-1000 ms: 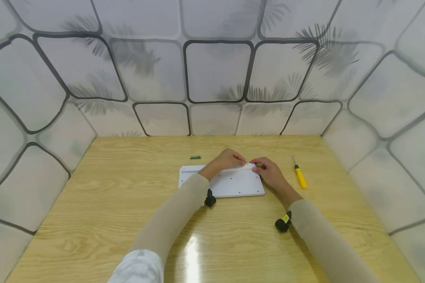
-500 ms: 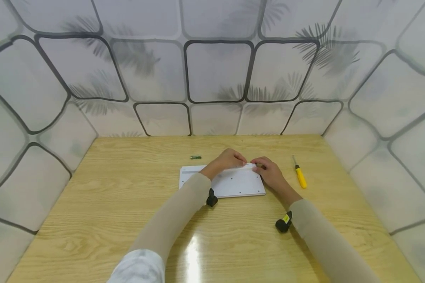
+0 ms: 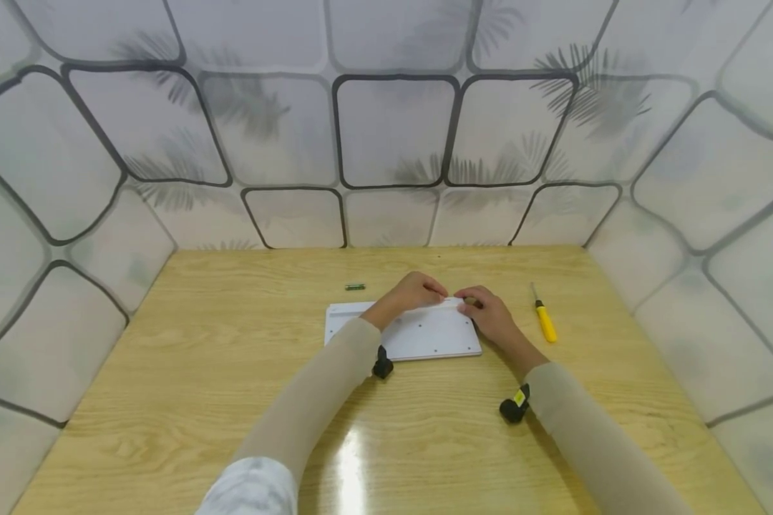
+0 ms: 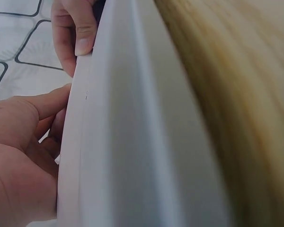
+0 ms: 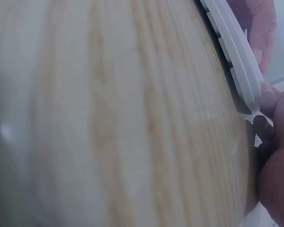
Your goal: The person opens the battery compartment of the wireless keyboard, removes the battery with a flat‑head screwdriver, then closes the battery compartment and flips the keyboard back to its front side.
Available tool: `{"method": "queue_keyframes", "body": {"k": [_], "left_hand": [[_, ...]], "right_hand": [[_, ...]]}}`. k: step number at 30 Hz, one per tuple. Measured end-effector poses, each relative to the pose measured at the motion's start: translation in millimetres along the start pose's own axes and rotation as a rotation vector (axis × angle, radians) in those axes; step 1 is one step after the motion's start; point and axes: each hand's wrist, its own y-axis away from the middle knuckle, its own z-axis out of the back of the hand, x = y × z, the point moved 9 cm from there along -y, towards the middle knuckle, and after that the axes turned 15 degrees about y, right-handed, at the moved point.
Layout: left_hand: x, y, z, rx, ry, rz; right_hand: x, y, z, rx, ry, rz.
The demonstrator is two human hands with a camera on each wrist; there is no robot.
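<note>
A white keyboard [image 3: 428, 342] lies face down on the table, its screw-dotted underside up. The undersides of its keys show in profile along the edge in the right wrist view [image 5: 234, 52]. My left hand [image 3: 417, 290] reaches across it, thumb and fingers pinching the far raised edge near the right end. At the far right corner, my right hand [image 3: 492, 315] grips the keyboard with the thumb on top and fingers round the back. The left wrist view has both hands along the same white edge, the left hand [image 4: 19, 151] nearer. Some left fingertips are hidden behind the edge.
A green battery-like cylinder [image 3: 355, 287] lies behind the keyboard. To the right is a screwdriver with a yellow handle [image 3: 545, 324]. Patterned walls [image 3: 393, 136] enclose the wooden table [image 3: 232, 372] at the back and sides.
</note>
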Motion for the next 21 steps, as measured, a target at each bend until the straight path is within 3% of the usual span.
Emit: {"method": "queue_keyframes", "body": {"k": [9, 16, 21], "left_hand": [[-0.4, 2.3, -0.3, 0.025, -0.026, -0.014], [-3.4, 5.3, -5.7, 0.063, -0.123, -0.039], [-2.8, 3.9, -7.2, 0.058, -0.187, -0.042]], "right_hand": [[-4.4, 2.6, -1.5, 0.023, -0.031, -0.041], [-3.0, 9.0, 3.7, 0.027, -0.032, -0.075], [-0.5, 17.9, 8.4, 0.021, -0.006, -0.089]]}}
